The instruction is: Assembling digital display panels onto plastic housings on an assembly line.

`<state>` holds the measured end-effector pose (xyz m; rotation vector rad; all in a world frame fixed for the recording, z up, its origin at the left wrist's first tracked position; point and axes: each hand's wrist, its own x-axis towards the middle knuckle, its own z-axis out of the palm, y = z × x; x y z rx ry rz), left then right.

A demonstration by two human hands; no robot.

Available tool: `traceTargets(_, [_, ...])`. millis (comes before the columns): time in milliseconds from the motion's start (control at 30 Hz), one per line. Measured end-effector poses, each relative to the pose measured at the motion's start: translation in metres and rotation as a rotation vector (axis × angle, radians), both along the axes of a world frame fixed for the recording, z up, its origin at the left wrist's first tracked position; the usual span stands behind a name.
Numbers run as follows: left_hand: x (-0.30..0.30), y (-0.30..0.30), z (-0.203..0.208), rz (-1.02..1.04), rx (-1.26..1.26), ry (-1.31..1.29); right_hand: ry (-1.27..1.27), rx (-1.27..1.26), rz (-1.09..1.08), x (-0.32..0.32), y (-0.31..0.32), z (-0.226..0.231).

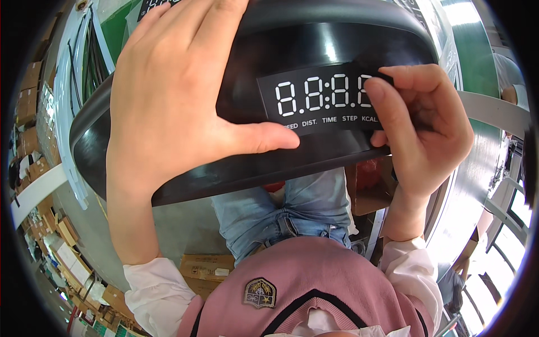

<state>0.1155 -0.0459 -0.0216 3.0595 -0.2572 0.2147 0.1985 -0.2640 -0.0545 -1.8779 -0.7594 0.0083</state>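
Observation:
A glossy black plastic console housing [185, 178] lies across the space above my lap. On its face sits a dark rectangular display overlay [321, 121] with white segment-style digits and small white lettering, tilted slightly up to the right. My left hand [177, 95] rests spread over the left part of the housing, its thumb stretched out to the overlay's lower left corner. At the overlay's right end, my right hand [418, 115] is closed in a pinch on its edge, thumb over the last digit. Whether that end is stuck down is hidden by the fingers.
Dark cables and clear plastic [84, 62] lie at the far left. A cardboard box [205, 267] stands on the floor below left, and an open box with red material [368, 177] is beside my right knee. Another person's arm [510, 94] shows at the far right.

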Motion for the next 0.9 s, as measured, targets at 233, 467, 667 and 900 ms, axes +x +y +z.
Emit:
traceTargets(233, [-0.014, 0.003, 0.0, 0.016, -0.032, -0.054, -0.485, 0.024, 0.286, -0.025, -0.003, 0.029])
traceTargets(467, [-0.004, -0.002, -0.014, -0.037, -0.098, -0.135, -0.624, -0.137, 0.064, 0.012, -0.008, 0.005])
traceTargets(667, [0.005, -0.01, -0.019, -0.087, -0.154, -0.207, -0.551, -0.14, 0.059, 0.015, -0.006, 0.0])
traceTargets(900, [0.007, -0.024, -0.004, 0.095, -0.257, -0.031, -0.607, -0.12, 0.072, 0.017, -0.004, -0.007])
